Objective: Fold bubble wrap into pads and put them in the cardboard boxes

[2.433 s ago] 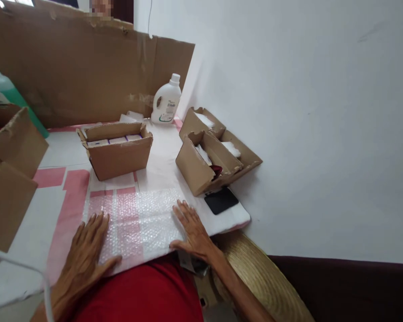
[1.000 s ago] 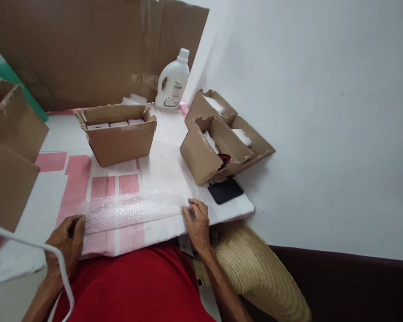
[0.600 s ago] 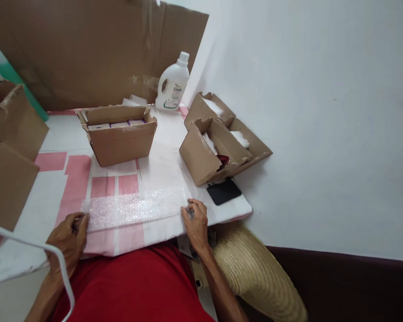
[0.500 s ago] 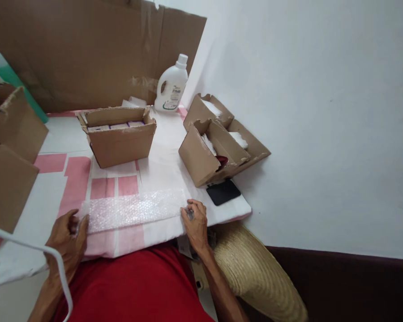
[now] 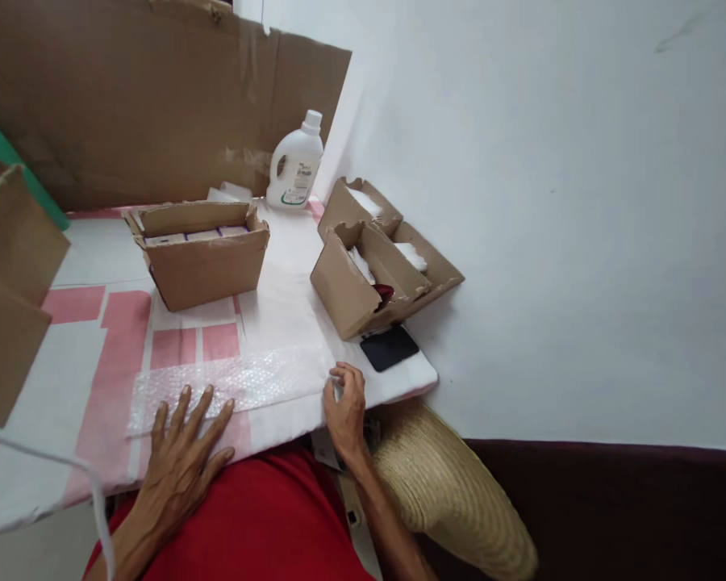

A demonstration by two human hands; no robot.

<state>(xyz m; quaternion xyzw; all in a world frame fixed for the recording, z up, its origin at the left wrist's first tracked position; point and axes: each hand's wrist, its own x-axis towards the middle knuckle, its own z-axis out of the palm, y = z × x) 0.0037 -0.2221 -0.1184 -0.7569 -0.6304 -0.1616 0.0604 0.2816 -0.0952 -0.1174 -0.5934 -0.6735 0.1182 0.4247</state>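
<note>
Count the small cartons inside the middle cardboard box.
3: pale tops in a row inside the cardboard box, the left carton, the middle carton and the right carton. More may be hidden below the box wall.

Seated person, seen from above. Red garment (image 5: 266,516): plain, smooth cloth over torso and lap, no print showing. Forearms (image 5: 375,508) bare to the picture's lower edge. Left hand (image 5: 181,456) and right hand (image 5: 344,403) bare, lean, tendons standing out on the backs.
</note>
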